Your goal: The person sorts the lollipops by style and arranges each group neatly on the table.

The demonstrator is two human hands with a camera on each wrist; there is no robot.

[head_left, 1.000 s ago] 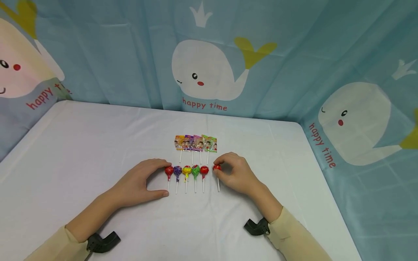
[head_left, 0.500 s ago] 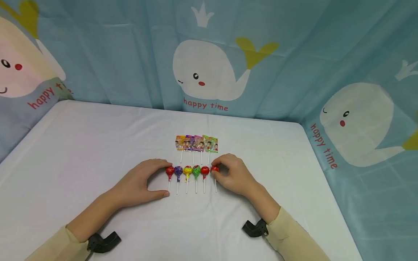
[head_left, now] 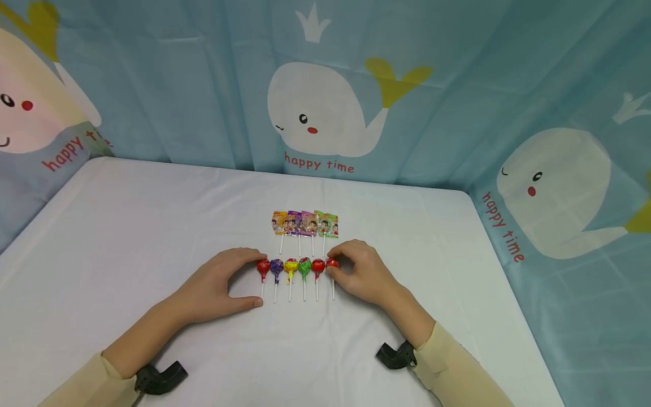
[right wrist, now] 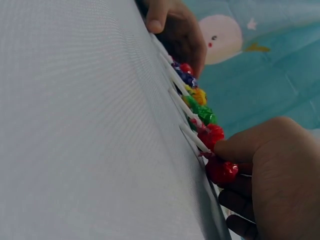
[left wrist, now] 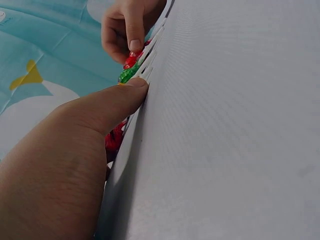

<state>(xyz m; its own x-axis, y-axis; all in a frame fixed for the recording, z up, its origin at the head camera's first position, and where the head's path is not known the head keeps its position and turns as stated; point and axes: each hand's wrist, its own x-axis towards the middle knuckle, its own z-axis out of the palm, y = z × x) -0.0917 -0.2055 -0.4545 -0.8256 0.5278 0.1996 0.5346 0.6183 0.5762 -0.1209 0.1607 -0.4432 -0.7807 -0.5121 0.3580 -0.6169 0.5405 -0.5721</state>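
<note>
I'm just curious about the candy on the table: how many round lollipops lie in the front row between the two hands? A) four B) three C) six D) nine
C: the front row runs red, purple, yellow, green, red, red, and the right hand pinches the last red lollipop, while the left hand rests at the other end.

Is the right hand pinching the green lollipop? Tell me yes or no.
No. The right hand pinches the red lollipop at the row's right end; the green lollipop lies untouched mid-row.

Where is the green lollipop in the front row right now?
In the head view, the green lollipop lies fourth from the left in the front row, between the yellow lollipop and a red lollipop.
</note>
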